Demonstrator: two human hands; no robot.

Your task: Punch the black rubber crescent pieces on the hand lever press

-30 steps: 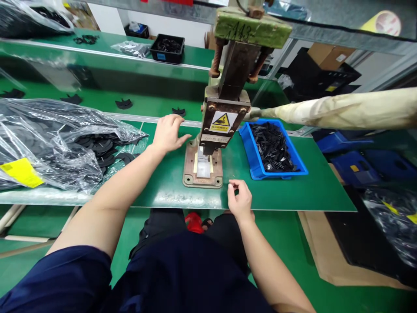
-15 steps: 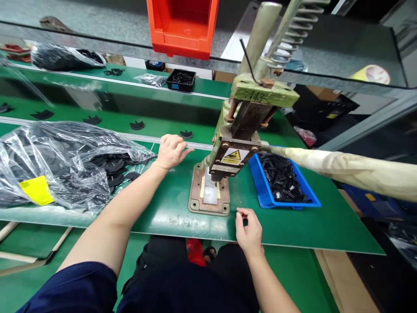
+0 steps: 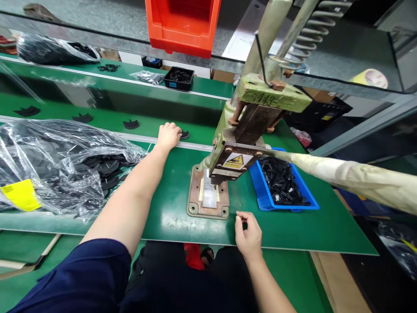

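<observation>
My left hand [image 3: 168, 135] reaches over the rail at the conveyor's edge. Its fingers are curled at the left end of a curved black part [image 3: 185, 135], covering that end; the part lies on the green belt. Close to the table's front edge rests my right hand [image 3: 249, 232], thumb and forefinger brought together in a pinch; anything between the tips is too small to make out. Between the hands stands a green hand press [image 3: 239, 161]. Its base plate [image 3: 193, 198] carries a metal fixture [image 3: 209, 196], under the ram.
Left lies a clear plastic bag [image 3: 58, 169] of curved black parts. A blue bin [image 3: 260, 191] of small black pieces sits right of the press. The press's wrapped lever [image 3: 345, 174] sticks out rightward. An orange bin [image 3: 182, 43] hangs over the shelf edge.
My left hand has moved forward, from the table side of the rail to the curved black part on the belt. My right hand keeps its pinch in about the same place.
</observation>
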